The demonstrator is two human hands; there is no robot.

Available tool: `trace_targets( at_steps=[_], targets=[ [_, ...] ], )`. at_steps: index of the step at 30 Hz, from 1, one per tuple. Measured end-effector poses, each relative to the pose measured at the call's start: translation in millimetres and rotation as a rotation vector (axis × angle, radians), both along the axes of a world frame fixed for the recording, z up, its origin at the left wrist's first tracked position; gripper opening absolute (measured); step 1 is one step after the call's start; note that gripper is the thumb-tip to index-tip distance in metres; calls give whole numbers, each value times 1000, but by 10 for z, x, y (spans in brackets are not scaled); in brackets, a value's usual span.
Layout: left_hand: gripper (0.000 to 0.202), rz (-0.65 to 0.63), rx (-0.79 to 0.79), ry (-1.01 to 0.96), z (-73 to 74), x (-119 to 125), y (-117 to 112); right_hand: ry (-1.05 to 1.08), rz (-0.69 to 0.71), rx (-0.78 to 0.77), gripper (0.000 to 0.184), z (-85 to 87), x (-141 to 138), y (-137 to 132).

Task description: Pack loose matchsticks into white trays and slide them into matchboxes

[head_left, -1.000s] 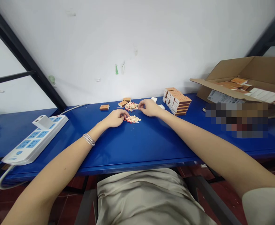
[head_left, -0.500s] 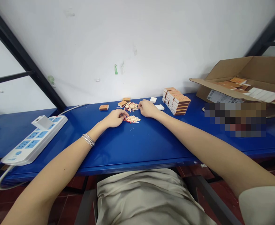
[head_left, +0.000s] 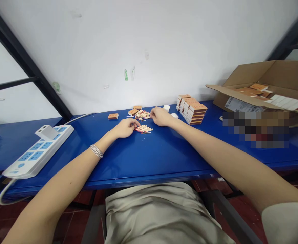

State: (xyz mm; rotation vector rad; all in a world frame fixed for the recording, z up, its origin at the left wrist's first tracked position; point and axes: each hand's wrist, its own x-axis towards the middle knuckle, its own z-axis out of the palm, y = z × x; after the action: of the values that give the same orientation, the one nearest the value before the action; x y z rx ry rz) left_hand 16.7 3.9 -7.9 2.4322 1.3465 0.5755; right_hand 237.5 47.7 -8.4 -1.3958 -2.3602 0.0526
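Two heaps of wooden matches lie on the blue table. My left hand [head_left: 125, 128] rests palm down beside the nearer heap of matches [head_left: 144, 129], its fingers loosely bent and apart, fingertips touching the red heads. My right hand [head_left: 161, 117] is at the right edge of the farther, looser heap of matches [head_left: 142, 116], thumb and fingers pinched together. What is between those fingertips is too small to make out. Behind and left of the far heap lie orange matchboxes [head_left: 133, 112]. Close by my right hand are a white tray piece [head_left: 166, 108] and another, partly covered by the wrist.
Stacked matchboxes [head_left: 191, 109] stand right of my right hand. An open cardboard box [head_left: 221, 90] with more matchboxes is at the far right, near a blurred patch. A single matchbox [head_left: 113, 116] lies left. A white power strip [head_left: 41, 152] occupies the table's left side.
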Motion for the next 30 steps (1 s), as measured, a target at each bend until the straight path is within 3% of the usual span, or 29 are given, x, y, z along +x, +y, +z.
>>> trace_targets(
  at_steps=[5,7,13,17,23,30],
  targets=[
    [38,-7,4,-15,-9,3,2,157,248,-117,12,102,-12,-148],
    [38,-8,3,-18,-5,6,-1,194,281,-136,13,89,-43,-160],
    [40,6,0,2,24,15,-24,161,88,-45,12,-51,-145,-51],
    [40,5,2,4,31,22,-31,64,39,-18,16,-79,-195,-46],
    [38,8,-7,13,27,15,-23,-5,-28,-14,18,-18,-151,-53],
    [38,0,-22,1,11,3,-7,110,-30,37,20,98,11,-46]
  ],
)
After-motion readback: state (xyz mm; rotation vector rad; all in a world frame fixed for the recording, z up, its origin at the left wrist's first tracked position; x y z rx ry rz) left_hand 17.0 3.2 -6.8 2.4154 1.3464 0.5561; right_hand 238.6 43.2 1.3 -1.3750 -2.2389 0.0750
